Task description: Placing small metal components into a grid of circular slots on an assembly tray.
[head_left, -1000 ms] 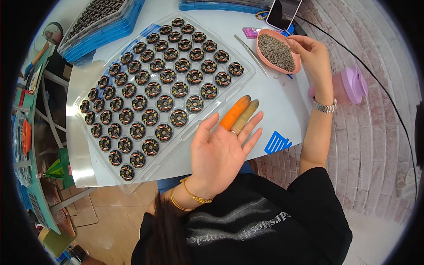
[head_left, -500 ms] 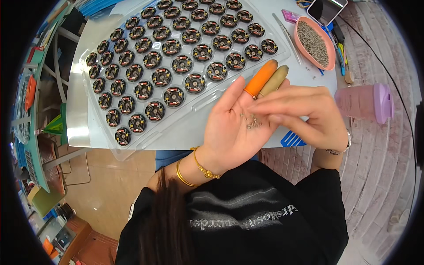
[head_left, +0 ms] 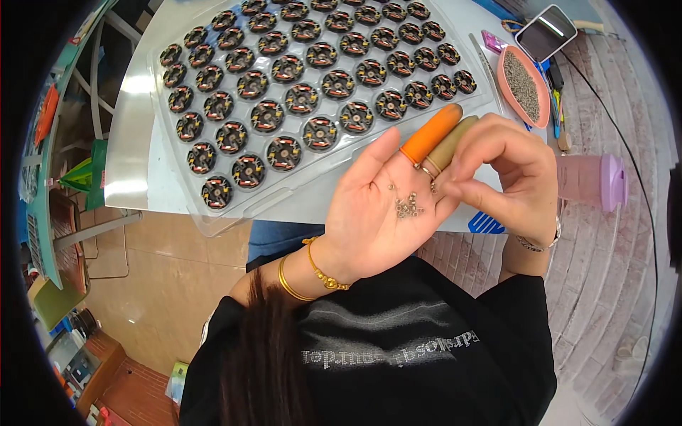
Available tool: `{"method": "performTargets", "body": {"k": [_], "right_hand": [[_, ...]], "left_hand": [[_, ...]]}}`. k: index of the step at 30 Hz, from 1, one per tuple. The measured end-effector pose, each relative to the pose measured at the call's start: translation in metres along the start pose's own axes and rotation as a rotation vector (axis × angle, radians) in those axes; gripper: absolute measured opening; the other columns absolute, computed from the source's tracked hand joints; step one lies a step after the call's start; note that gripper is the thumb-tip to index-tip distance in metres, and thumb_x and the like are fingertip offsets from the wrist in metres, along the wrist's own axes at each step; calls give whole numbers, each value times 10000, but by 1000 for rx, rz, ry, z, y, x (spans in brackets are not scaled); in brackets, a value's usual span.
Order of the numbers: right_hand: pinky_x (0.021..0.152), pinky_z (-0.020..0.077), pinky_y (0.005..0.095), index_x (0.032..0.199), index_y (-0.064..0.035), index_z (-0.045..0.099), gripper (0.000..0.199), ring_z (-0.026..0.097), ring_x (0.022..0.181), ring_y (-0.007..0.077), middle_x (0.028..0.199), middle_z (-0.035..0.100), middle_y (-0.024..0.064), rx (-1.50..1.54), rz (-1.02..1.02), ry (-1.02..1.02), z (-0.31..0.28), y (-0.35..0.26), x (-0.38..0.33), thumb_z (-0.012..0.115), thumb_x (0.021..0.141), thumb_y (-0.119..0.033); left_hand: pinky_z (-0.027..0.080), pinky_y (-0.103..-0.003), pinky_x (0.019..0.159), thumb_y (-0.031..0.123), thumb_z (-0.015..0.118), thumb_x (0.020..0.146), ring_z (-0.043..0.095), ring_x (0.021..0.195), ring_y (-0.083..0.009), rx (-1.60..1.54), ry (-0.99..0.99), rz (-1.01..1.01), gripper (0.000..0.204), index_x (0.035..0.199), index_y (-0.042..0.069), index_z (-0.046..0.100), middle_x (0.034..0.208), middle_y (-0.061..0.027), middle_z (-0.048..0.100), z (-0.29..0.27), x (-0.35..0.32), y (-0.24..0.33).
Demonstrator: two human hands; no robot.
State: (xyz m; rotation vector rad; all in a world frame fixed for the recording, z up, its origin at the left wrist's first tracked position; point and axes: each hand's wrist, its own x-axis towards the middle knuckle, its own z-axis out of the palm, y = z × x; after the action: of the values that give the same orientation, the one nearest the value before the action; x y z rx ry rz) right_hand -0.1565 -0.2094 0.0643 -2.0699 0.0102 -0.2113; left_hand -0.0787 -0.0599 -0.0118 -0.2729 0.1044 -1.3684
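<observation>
Tiny metal rings [head_left: 406,206] lie in the flat-open left hand [head_left: 376,213]; right hand [head_left: 501,170] pinches one up, probably bound next for the tray [head_left: 213,42]

Work surface is a pale white table [head_left: 135,142] with metal legs, sitting up and left of where the fingers pinch. Below that there's a tan tiled floor [head_left: 177,284], and off to the right the ground turns into whitish brick paving [head_left: 604,284], brightly lit.
</observation>
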Motion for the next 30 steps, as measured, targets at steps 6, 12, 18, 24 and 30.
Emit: {"method": "performTargets", "body": {"k": [6,12,18,24,30], "right_hand": [[655,523,253,875,-24,708,182,636,757,139,921,649,55,-143,-93,-23,21,-10,15,778,714,25],[591,494,297,912,-68,763,276,628,734,179,858,644,43,-603,-367,-97,52,-18,26,814,641,-47],[582,482,318,889,-81,700,230,613,723,223,903,641,17,-539,-388,-250,67,-33,54,768,670,-98],[674,481,300,875,-68,748,155,626,795,205,896,658,45,-327,-321,-389,88,-41,62,750,720,-69],[767,527,288,981,28,711,164,652,904,193,1012,647,125,-124,16,-277,83,-44,64,643,835,62]], "left_hand": [[210,-401,1198,415,216,1061,357,1398,-228,1,28,25,630,1511,-25,240,1502,-127,394,7,-23,11],[253,-368,1161,409,204,1069,416,1326,-181,41,-16,61,581,1501,32,302,1429,-79,465,8,-49,24],[324,-328,1075,440,233,1067,465,1234,-145,27,-22,88,579,1514,83,324,1384,-38,506,11,-75,37],[346,-321,1065,453,237,1066,480,1222,-131,-46,-61,86,576,1496,88,355,1358,-28,522,4,-90,44],[184,-404,1215,436,204,1063,346,1423,-225,8,12,139,596,1494,42,325,1502,-94,418,16,-93,46]]}}
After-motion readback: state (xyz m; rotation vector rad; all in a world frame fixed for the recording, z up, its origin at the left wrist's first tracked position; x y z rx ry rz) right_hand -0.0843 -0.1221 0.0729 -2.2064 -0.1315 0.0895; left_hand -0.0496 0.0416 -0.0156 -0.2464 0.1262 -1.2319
